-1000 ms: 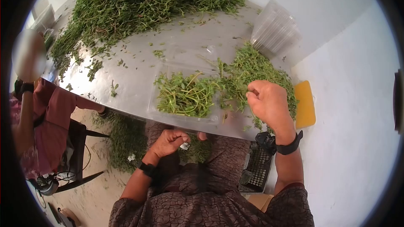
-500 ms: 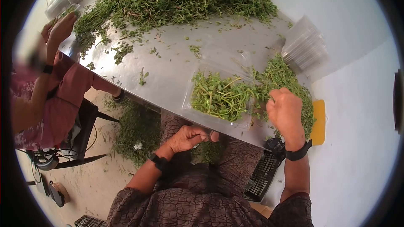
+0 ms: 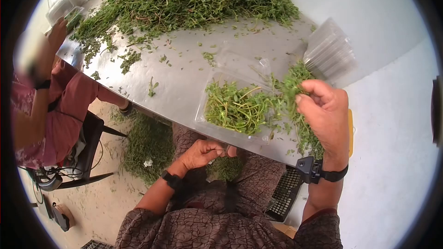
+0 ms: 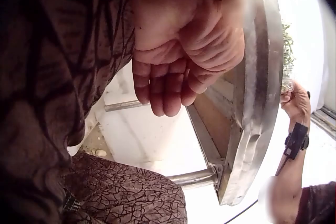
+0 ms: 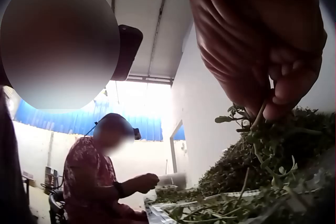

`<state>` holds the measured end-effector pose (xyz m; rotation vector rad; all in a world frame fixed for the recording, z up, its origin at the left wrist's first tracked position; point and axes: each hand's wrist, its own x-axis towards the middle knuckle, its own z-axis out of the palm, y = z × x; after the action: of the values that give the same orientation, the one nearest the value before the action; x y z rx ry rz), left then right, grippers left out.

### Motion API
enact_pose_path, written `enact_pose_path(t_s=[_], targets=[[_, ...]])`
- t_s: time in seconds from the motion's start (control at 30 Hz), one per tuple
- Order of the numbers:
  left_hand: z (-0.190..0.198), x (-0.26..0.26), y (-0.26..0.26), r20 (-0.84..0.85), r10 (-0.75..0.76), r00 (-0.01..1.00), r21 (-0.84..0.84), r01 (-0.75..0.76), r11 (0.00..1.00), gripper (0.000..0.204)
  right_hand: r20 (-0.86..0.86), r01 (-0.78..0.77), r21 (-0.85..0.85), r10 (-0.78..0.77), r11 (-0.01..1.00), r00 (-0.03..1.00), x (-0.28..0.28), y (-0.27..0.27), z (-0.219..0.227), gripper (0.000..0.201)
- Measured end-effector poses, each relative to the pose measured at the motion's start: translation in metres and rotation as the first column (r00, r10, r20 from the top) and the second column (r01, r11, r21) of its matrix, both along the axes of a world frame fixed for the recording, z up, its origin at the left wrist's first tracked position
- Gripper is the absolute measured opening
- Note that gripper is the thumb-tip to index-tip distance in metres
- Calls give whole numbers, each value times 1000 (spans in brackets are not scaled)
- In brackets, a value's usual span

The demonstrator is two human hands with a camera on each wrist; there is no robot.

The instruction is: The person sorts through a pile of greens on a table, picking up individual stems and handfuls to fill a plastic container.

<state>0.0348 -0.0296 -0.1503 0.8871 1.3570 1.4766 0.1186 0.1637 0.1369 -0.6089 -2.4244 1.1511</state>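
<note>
My right hand (image 3: 325, 113) pinches a leafy green sprig (image 5: 258, 129) between thumb and fingers. It is over the small heap of greens (image 3: 308, 140), just right of an open clear plastic box (image 3: 201, 110). Inside that box lie thick-stemmed green sprigs (image 3: 237, 110), some trailing over its right side. My left hand (image 3: 200, 153) hangs below the table's front edge, over my lap. In the left wrist view its fingers (image 4: 171, 95) are loosely bent, with nothing in them, beside the metal table edge (image 4: 265, 103).
A large pile of greens (image 3: 194, 0) covers the back of the metal table (image 3: 180, 74). Stacked clear boxes (image 3: 330, 48) lean by the wall. Another person (image 3: 34, 120) sits at the left. A black crate (image 3: 286, 193) and loose greens (image 3: 147, 145) are below table height.
My right hand has turned from a closed fist over the heap to a pinch, with a sprig showing at its fingertips. My left hand stays below the table edge.
</note>
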Motion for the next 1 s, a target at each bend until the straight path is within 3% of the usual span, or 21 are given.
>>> enact_pose_path(t_s=[0.1,0.17,0.33,0.43,0.5,0.57,0.63,0.7,0.87,1.0], targets=[[-9,1,0,-3,11,1000,32,-10,999,17,-47,-85,-102,80,991,996,-14,-10,-5,8],[-11,1,0,-2,14,1000,40,-14,999,17,-17,-170,-62,169,984,986,-17,-10,-9,13],[-5,0,-2,25,19,1000,21,-20,1000,18,3,-75,6,75,997,997,-12,-9,-13,25],[-6,0,-1,-9,9,1000,5,-9,1000,18,111,-41,109,29,993,993,-2,0,-14,26],[-9,1,1,9,36,999,83,-37,996,19,109,-42,147,27,988,994,7,6,-20,25],[-7,-1,0,-14,22,1000,43,-21,999,19,108,-23,187,3,982,994,16,14,-26,24],[-9,1,0,-32,-5,999,2,5,1000,19,145,-28,304,-17,952,989,27,23,-30,24],[-14,2,1,46,69,997,49,-71,996,17,141,5,333,-56,943,988,38,29,-34,24],[-12,-2,1,-21,13,1000,-1,-13,1000,19,239,47,457,-174,888,955,63,41,-43,24],[-10,-1,2,-14,12,1000,7,-12,1000,19,271,-32,550,-142,834,952,76,44,-62,21]])
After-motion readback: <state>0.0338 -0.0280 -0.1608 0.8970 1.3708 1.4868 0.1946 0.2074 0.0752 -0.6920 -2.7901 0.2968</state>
